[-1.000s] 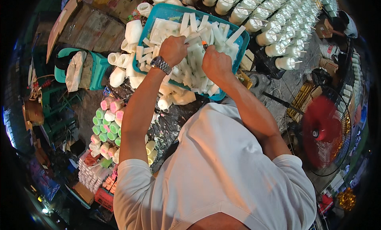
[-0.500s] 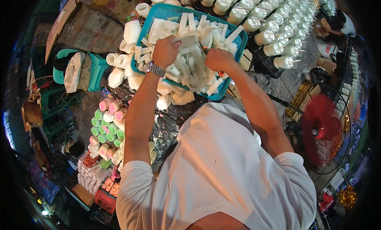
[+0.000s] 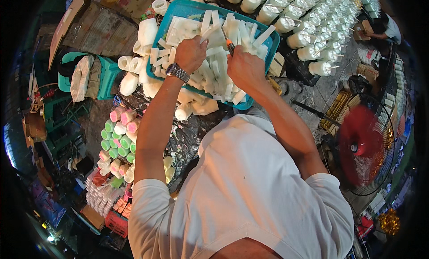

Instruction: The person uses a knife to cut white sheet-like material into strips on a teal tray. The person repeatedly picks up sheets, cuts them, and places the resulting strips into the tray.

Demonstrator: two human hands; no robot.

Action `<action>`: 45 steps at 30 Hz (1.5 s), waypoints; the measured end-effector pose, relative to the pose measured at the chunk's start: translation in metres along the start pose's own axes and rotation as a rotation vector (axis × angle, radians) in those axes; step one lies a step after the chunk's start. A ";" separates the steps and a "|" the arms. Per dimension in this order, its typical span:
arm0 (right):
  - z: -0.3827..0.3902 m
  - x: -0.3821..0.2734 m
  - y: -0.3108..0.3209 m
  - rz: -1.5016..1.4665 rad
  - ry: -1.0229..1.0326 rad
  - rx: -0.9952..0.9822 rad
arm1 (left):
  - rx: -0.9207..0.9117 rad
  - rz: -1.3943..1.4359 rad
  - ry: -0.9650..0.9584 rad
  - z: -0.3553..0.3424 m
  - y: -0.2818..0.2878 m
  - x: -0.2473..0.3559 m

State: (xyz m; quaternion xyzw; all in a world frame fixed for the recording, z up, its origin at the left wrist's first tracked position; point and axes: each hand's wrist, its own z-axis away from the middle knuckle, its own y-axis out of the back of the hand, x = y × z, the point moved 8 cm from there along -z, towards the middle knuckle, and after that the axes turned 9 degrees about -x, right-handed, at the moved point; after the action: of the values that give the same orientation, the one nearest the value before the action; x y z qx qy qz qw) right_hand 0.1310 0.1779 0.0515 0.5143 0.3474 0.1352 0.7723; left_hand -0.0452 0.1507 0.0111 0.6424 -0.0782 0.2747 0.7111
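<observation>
My left hand, with a metal watch on its wrist, is closed on the near-left edge of a white waxy slab. Closed in my right hand is a knife with an orange-and-black handle. Its thin blade points away from me and lies by the slab's right side; whether it touches cannot be made out. Both hands are over a teal plastic tray heaped with white waxy strips. A wider white block rests at the tray's far left.
White cups with sticks across them stand in rows at the far right. Hollow white pieces crowd the tray's left side. Pink and green cylinders are stacked at left. A red-bladed fan stands at right. Another person is at the far right.
My right hand has moved a little nearer to me, and the knife has turned so its blade points away. My left hand has shifted slightly right, with the slab more tilted.
</observation>
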 end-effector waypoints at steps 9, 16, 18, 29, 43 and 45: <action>-0.008 -0.025 0.017 0.062 0.063 0.115 | 0.022 0.008 -0.059 0.002 -0.005 -0.003; -0.029 0.002 -0.055 0.235 0.014 -0.282 | -0.011 0.000 -0.057 0.003 -0.009 -0.006; -0.035 0.001 -0.052 0.244 -0.018 -0.462 | 0.031 0.043 -0.074 -0.003 -0.001 -0.014; -0.052 0.049 -0.063 0.036 -0.015 -0.578 | 0.177 -0.146 0.090 0.048 -0.001 -0.046; -0.019 -0.044 0.004 0.036 0.155 0.102 | -0.107 -0.166 0.095 0.011 0.011 -0.018; -0.028 -0.044 -0.008 0.052 0.119 -0.004 | -0.084 -0.166 0.071 0.011 0.009 -0.016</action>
State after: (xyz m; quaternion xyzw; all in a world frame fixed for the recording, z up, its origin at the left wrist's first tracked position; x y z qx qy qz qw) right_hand 0.0786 0.1691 0.0554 0.5128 0.3791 0.1862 0.7475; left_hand -0.0605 0.1362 0.0136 0.6063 -0.0109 0.2336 0.7601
